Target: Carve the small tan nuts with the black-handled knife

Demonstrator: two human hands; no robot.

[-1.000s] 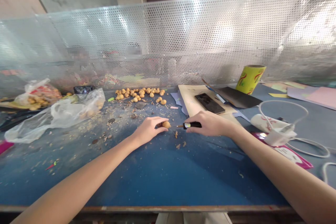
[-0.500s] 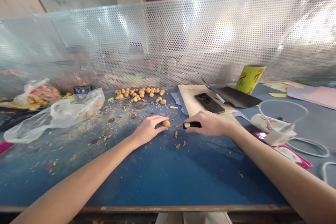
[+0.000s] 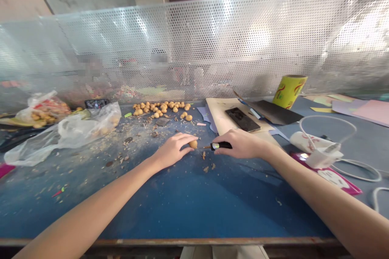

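Observation:
My left hand (image 3: 174, 149) grips a small round tan fruit or gourd (image 3: 193, 144) between thumb and fingers, low over the blue table. Opposite it, my right hand (image 3: 240, 143) is closed around the black handle of a thin-shafted screwdriver-like tool (image 3: 220, 145). Its thin shaft points left at the held piece, and the tip appears to meet its right side. Just below the shaft lie a few brown scraps (image 3: 206, 168). Farther back, several similar round tan pieces (image 3: 164, 108) sit in a loose group, some showing dark holes.
Clear plastic bags (image 3: 79, 127) lie at left among crumbs. A phone (image 3: 242, 119) rests on a pale board (image 3: 217, 108) behind my right hand. At right are a yellow roll (image 3: 290, 91), a white charger with cable (image 3: 325, 156) and coloured paper. A perforated metal screen (image 3: 194, 44) spans the back.
The round piece has turned or shifted slightly in my left fingers. My right hand and the tool have moved a tiny bit to the left.

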